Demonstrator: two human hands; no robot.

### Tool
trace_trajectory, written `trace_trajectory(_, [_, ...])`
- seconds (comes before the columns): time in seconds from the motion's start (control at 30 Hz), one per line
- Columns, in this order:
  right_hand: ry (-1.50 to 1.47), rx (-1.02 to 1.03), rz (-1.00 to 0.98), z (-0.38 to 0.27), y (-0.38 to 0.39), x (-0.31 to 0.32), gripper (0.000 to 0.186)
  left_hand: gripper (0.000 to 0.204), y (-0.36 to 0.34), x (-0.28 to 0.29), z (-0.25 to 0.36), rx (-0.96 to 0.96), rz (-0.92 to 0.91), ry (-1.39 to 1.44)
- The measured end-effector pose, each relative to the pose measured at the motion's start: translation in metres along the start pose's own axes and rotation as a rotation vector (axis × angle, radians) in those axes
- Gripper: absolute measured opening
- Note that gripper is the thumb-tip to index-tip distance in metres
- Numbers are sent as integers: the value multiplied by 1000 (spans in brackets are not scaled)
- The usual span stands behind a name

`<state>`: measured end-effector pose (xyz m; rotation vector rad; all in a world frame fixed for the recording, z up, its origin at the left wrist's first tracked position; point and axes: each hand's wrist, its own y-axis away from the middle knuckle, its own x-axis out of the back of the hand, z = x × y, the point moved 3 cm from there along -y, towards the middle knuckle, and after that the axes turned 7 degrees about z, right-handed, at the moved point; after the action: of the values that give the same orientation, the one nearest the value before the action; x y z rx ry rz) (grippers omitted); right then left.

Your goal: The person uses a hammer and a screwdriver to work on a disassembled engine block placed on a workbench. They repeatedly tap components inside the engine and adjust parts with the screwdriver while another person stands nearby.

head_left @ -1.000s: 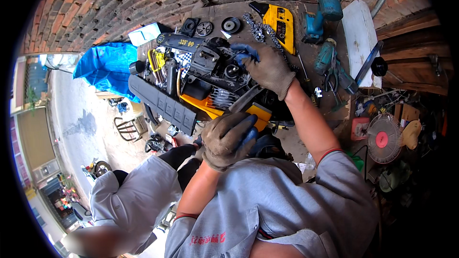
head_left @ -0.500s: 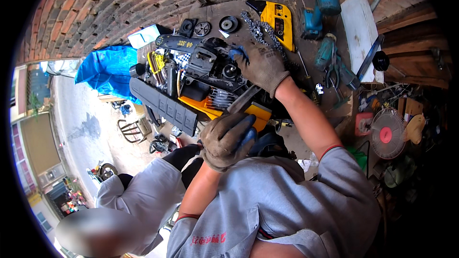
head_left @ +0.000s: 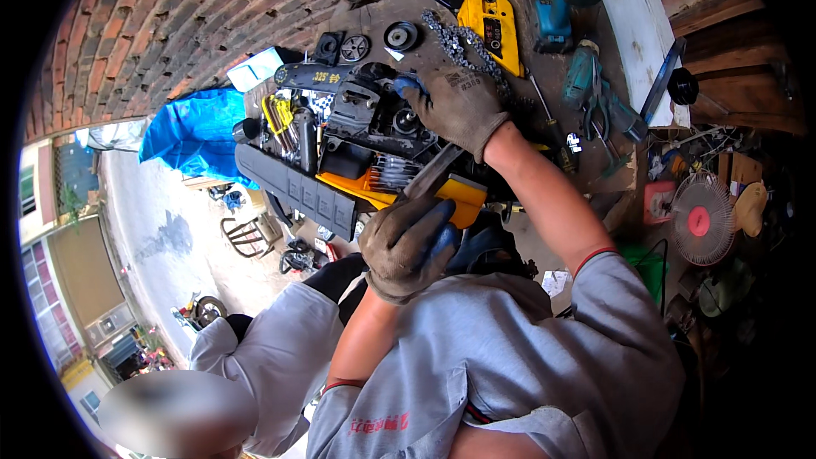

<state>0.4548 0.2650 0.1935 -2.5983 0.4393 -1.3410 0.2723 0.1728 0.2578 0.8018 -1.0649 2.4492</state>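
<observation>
A partly opened chainsaw [head_left: 361,110] lies on the workbench, with its black housing, metal fins and orange-yellow body parts exposed. My left hand [head_left: 408,246], in a brown work glove with blue fingertips, is closed around the near end of a flat grey bar [head_left: 433,172] that slants across the saw. I cannot tell whether this bar is a part of the saw or a loose tool. My right hand [head_left: 463,106], gloved the same way, reaches over the saw's side beside a round metal hub [head_left: 406,121]. Its fingers are bent together, and whatever they may grip is hidden.
A saw chain [head_left: 459,44] and yellow cover [head_left: 491,30] lie behind my right hand. Teal power drills [head_left: 581,76], pliers [head_left: 600,110] and a screwdriver [head_left: 541,102] are to the right. Yellow-handled tools [head_left: 279,115] lie left; another person [head_left: 272,344] is close at my left.
The whole view has shifted slightly. Both hands keep nearly the same places on the saw, and the left stays closed on the grey bar.
</observation>
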Motion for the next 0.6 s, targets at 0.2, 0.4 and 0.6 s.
trace_trajectory(0.2, [65,28,-84,-1,-3,5,38,36,0,0,1,1,-5,-13])
trace_trajectory(0.4, [99,13,-166,-3,-6,13,36,35,-2,0,3,3,-2,0])
trace_trajectory(0.6, [35,114,-222,1,-6,0,33,36,-2,1,3,6,-12,-11])
